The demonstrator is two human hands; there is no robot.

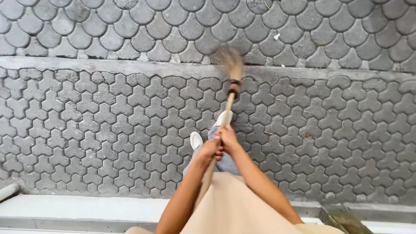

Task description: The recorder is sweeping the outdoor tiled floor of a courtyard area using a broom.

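Head view, looking straight down. At the lower right edge of the frame we see a dustpan [344, 219] (only partly in view), holding what looks like a heap of brownish sweepings; its exact contents we cannot tell. At centre, our two hands grip the wooden handle of a broom [228, 102]. The right hand [227, 135] is the higher in the frame, its fingers wrapped tight round the handle; the left hand [209, 149] sits just below and touching it, fingers likewise curled shut on the handle. The handle runs from lower centre up to the upper centre of the frame, where the straw head (blurred) meets a concrete strip [130, 67] crossing the frame. Two white shoes [196, 139] stand just left of the hands on grey interlocking paving [86, 130]; scale-shaped paving [130, 26] fills the top. A small white scrap [277, 36] lies upper right. A pale ledge [86, 208] spans the bottom.
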